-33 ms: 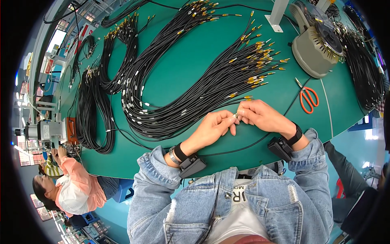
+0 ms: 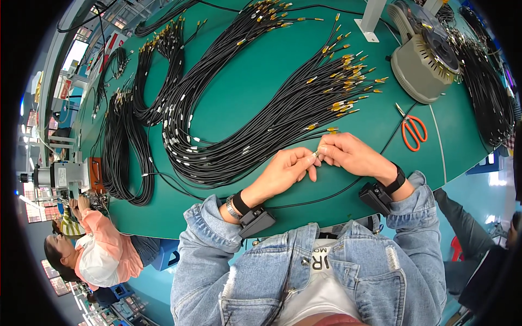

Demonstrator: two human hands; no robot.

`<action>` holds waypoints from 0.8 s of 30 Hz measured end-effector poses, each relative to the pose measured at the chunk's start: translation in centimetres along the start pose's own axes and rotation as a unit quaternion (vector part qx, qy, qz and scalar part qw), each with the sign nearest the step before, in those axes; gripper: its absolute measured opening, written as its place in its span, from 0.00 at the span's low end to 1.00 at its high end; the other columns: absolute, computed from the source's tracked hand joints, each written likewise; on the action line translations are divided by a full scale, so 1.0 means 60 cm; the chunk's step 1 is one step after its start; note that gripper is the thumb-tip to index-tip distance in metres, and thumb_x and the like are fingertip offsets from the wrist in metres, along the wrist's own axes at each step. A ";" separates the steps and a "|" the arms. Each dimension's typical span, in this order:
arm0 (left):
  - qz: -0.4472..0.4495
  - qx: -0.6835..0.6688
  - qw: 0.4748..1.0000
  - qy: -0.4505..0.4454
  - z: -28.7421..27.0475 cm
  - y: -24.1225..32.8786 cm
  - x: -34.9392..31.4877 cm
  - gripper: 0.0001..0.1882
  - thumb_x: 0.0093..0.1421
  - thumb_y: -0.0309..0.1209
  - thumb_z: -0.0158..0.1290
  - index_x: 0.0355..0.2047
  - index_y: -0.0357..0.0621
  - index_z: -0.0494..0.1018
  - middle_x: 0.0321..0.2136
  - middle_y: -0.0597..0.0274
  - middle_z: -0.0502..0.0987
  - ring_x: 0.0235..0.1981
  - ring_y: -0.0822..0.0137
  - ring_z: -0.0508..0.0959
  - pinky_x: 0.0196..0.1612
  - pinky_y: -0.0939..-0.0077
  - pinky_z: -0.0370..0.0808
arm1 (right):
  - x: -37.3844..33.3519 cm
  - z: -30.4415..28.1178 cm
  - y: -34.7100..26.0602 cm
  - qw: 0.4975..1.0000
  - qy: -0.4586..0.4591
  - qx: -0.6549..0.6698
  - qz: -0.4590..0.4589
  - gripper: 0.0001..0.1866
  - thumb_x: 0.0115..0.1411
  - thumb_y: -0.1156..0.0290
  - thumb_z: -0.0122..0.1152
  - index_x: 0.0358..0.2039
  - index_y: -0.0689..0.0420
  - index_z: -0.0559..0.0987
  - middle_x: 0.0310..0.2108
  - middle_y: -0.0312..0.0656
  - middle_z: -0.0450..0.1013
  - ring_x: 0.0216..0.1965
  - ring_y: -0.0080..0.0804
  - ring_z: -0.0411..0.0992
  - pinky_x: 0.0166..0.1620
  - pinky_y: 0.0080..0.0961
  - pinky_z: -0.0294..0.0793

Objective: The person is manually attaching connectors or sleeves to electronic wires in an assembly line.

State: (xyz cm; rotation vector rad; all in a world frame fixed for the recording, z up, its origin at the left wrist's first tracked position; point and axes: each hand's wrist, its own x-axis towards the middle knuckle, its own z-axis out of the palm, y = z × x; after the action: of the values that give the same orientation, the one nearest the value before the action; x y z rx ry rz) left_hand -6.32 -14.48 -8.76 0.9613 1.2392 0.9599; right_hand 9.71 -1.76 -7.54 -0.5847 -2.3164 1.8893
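My left hand (image 2: 289,170) and my right hand (image 2: 352,155) meet over the green table, fingertips nearly touching. Between them shows a tiny silver metal piece (image 2: 316,154), pinched by thumbs and forefingers; its kind is too small to make out. Just beyond my hands lies a large bundle of black cables (image 2: 261,127), bent in a U, with white labels along it. Yellow-sleeved ends (image 2: 353,73) fan out at its right. One loose black cable (image 2: 321,199) runs across the table in front of my wrists.
Orange-handled scissors (image 2: 414,132) lie right of my hands, below a grey round machine (image 2: 418,73). More cable bundles (image 2: 128,146) lie at the left, another (image 2: 484,87) at the far right. A white metal post (image 2: 372,22) stands behind. A seated person (image 2: 109,244) works at left.
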 end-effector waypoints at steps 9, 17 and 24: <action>0.032 -0.008 0.999 0.043 0.016 -0.026 0.006 0.12 0.64 0.32 0.43 0.30 0.38 0.73 0.18 0.68 0.76 0.15 0.82 0.60 0.18 0.86 0.59 | 0.001 0.001 -0.001 0.999 0.021 -0.040 -0.013 0.11 0.58 0.69 0.49 0.23 0.64 0.71 0.16 0.42 0.66 0.19 0.33 0.62 0.25 0.29 0.62; 0.029 0.009 0.997 0.077 0.028 -0.027 0.002 0.12 0.65 0.31 0.42 0.33 0.37 0.72 0.20 0.65 0.76 0.18 0.82 0.62 0.21 0.89 0.60 | 0.000 0.008 -0.002 0.998 0.028 -0.047 -0.011 0.11 0.57 0.70 0.49 0.23 0.64 0.71 0.16 0.45 0.67 0.19 0.35 0.64 0.25 0.30 0.63; 0.029 0.012 0.996 0.079 0.029 -0.026 0.002 0.11 0.65 0.31 0.42 0.34 0.37 0.72 0.21 0.65 0.76 0.18 0.82 0.62 0.21 0.88 0.60 | 0.000 0.010 -0.003 0.998 0.029 -0.047 -0.013 0.10 0.57 0.71 0.49 0.23 0.64 0.72 0.18 0.46 0.69 0.20 0.38 0.66 0.26 0.31 0.65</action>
State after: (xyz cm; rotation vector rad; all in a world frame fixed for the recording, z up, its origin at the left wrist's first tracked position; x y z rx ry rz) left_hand -4.50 -14.96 -10.13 0.9583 1.3633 1.0853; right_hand 9.48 -2.36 -7.52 -0.6090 -2.3747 1.7351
